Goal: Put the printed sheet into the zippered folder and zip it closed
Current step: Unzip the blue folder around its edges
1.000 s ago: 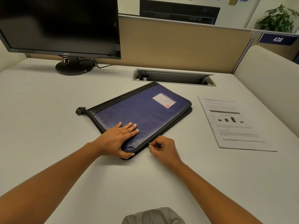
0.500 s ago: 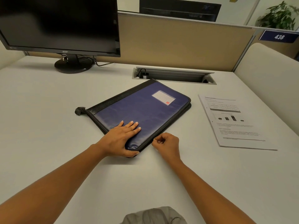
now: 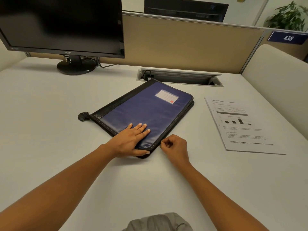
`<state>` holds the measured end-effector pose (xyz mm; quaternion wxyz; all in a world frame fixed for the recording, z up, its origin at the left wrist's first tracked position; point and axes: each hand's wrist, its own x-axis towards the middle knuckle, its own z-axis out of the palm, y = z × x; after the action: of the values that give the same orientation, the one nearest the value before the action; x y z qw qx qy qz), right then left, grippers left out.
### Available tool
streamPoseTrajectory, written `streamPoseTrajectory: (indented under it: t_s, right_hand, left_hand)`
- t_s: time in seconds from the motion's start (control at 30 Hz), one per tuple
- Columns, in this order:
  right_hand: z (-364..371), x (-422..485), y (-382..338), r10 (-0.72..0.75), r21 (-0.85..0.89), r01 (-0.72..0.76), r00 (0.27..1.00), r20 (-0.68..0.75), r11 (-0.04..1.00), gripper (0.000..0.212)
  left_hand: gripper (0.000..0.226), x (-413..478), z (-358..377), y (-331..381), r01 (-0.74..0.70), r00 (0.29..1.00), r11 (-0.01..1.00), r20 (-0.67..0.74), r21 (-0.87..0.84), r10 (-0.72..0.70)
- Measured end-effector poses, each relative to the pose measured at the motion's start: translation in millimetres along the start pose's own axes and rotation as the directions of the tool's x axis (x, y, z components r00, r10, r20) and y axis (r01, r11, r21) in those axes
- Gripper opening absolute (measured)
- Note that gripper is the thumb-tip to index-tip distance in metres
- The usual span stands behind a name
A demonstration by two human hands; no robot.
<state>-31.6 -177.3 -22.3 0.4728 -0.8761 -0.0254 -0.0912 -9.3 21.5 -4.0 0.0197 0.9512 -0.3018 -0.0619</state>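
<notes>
the zippered folder (image 3: pixel 146 112) is pressed flat mid-counter by the left hand (image 3: pixel 131 139), fingers spread. the right hand (image 3: pixel 175 146) fingers are pinched at its edge; what is pinched cannot be told. the printed sheet (image 3: pixel 241 125) is left near the right edge. the zip could be jammed if tugged crooked.

The scene is lit evenly and fairly warmly from overhead, with a yellowish cast laid over the pale desk (image 3: pixel 50 104). Shadows are soft and short: a faint one is cast under the left hand (image 3: pixel 131 139) and forearm, another under the monitor (image 3: pixel 61 25) base. A dull sheen is seen on the blue folder (image 3: pixel 146 112) cover (strongest near its close corner). The monitor screen is dark, with only weak reflections. Wide-angle distortion is evident, the partition (image 3: pixel 183 44) edge being bowed and the forearms stretched toward the bottom corners. Fine print on the printed sheet (image 3: pixel 241 125) is rendered too soft to be read, and the plant (image 3: pixel 288 17) is slightly blurred
</notes>
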Motion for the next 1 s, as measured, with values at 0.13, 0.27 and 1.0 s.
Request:
streamPoseTrajectory:
  t_s: [0.13, 0.27, 1.0]
  right_hand:
    - [1, -12, -5, -0.108, -0.004, 0.109, 0.986, 0.127, 0.994, 0.004]
    - [4, -19, -7, -0.152, 0.005, 0.153, 0.974, 0.169, 0.988, 0.004]
    - [-20, -12, 1, 0.1, 0.102, -0.105, 0.994, 0.053, 0.989, 0.004]
  left_hand:
    - [0.122, 8, 1, 2, 0.025, 1.0, 1.0, 0.003, 0.006, -0.025]
    - [0.116, 18, -2, 7, 0.054, 0.998, 0.998, 0.024, 0.014, -0.054]
    - [0.082, 29, -13, 8, 0.042, 0.998, 0.998, -0.038, -0.044, -0.044]
